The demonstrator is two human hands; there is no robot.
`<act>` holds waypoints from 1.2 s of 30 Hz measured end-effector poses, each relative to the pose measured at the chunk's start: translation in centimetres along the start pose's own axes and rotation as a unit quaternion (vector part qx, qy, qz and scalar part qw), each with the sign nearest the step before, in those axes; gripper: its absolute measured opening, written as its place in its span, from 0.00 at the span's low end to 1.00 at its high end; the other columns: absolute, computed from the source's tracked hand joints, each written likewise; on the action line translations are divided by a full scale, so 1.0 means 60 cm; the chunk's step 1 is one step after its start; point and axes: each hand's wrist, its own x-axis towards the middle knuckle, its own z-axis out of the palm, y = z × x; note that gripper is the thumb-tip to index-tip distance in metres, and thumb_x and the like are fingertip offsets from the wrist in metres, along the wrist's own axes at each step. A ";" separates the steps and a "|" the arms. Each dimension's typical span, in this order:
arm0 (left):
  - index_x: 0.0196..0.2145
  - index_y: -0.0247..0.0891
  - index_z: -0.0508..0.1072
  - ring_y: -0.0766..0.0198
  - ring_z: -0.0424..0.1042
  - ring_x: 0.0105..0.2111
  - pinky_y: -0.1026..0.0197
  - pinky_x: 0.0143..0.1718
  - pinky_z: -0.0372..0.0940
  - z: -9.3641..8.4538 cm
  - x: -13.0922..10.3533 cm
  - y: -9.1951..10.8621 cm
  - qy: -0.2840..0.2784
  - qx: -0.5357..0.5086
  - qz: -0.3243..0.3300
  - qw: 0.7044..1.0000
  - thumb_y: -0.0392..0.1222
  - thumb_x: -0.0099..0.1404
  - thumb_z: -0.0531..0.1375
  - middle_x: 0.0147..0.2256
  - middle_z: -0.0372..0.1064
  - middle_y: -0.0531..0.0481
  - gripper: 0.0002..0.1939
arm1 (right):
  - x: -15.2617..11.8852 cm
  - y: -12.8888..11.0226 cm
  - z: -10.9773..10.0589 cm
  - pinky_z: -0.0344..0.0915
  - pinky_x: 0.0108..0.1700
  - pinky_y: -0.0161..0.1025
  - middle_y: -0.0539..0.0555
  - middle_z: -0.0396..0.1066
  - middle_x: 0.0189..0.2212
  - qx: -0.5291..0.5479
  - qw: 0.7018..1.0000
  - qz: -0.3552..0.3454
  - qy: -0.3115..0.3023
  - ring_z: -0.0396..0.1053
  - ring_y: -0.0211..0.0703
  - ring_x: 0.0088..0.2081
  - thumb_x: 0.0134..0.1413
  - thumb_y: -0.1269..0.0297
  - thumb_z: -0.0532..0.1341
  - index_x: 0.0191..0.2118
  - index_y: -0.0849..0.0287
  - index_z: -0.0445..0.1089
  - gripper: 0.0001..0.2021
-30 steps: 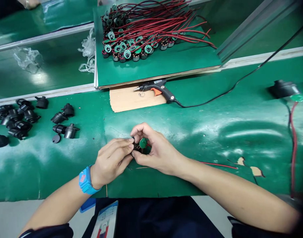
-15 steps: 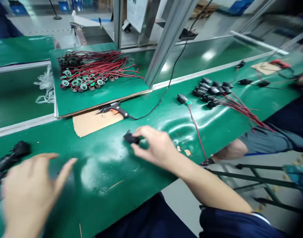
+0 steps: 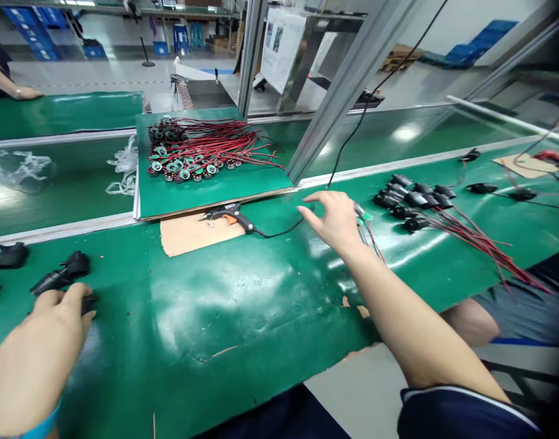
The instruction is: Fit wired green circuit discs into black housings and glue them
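My left hand [image 3: 44, 353] closes its fingers round a black plastic part [image 3: 89, 302] at the lower left. Just beyond it lie more black parts [image 3: 75, 264] on the green work surface [image 3: 224, 311]. My right hand [image 3: 336, 221] is raised over the middle of the bench, thumb and fingers apart, holding nothing. Partly behind its fingers is a black part with a green disc [image 3: 365, 215] and red wires. A glue gun [image 3: 228, 215] rests on cardboard [image 3: 183, 235] left of that hand.
A raised green board [image 3: 215, 192] carries red-wired round parts [image 3: 183, 167]. Black parts with red wires [image 3: 416, 200] lie to the right, near a seated person's leg [image 3: 471, 320]. A metal post [image 3: 334, 91] rises behind the bench. Another person's hand [image 3: 27, 93] is far left.
My right hand has let go of a black part and moved right and away from me. My left hand, open before, has closed on a black part. The view has shifted.
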 end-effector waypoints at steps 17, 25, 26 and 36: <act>0.51 0.43 0.74 0.54 0.77 0.48 0.54 0.48 0.73 0.042 0.032 0.094 -0.050 -0.248 0.086 0.964 0.46 0.68 0.61 0.50 0.75 0.43 0.15 | 0.253 -0.228 0.159 0.55 0.55 0.52 0.63 0.72 0.51 0.033 0.975 -0.208 -0.075 0.60 0.60 0.55 0.69 0.62 0.52 0.51 0.60 0.75 0.16; 0.47 0.37 0.76 0.57 0.78 0.44 0.57 0.48 0.73 0.044 0.028 0.119 -0.034 -0.528 -0.077 0.845 0.48 0.63 0.67 0.43 0.77 0.43 0.17 | 0.246 -0.270 0.153 0.60 0.46 0.43 0.55 0.76 0.34 0.046 0.960 -0.232 -0.148 0.69 0.48 0.38 0.62 0.61 0.61 0.47 0.60 0.76 0.12; 0.48 0.37 0.76 0.57 0.78 0.44 0.57 0.48 0.73 0.045 0.029 0.124 -0.036 -0.556 -0.081 0.826 0.48 0.64 0.67 0.42 0.77 0.43 0.18 | 0.248 -0.275 0.154 0.60 0.42 0.42 0.54 0.75 0.32 0.043 0.960 -0.228 -0.156 0.69 0.47 0.35 0.61 0.60 0.61 0.44 0.59 0.77 0.11; 0.43 0.38 0.70 0.61 0.76 0.41 0.59 0.45 0.73 0.060 0.020 0.141 -0.030 -0.580 -0.072 0.811 0.45 0.61 0.69 0.41 0.74 0.44 0.16 | 0.122 -0.331 -0.039 0.53 0.30 0.42 0.58 0.75 0.34 0.017 0.969 -0.245 -0.019 0.71 0.49 0.38 0.67 0.57 0.58 0.40 0.54 0.79 0.13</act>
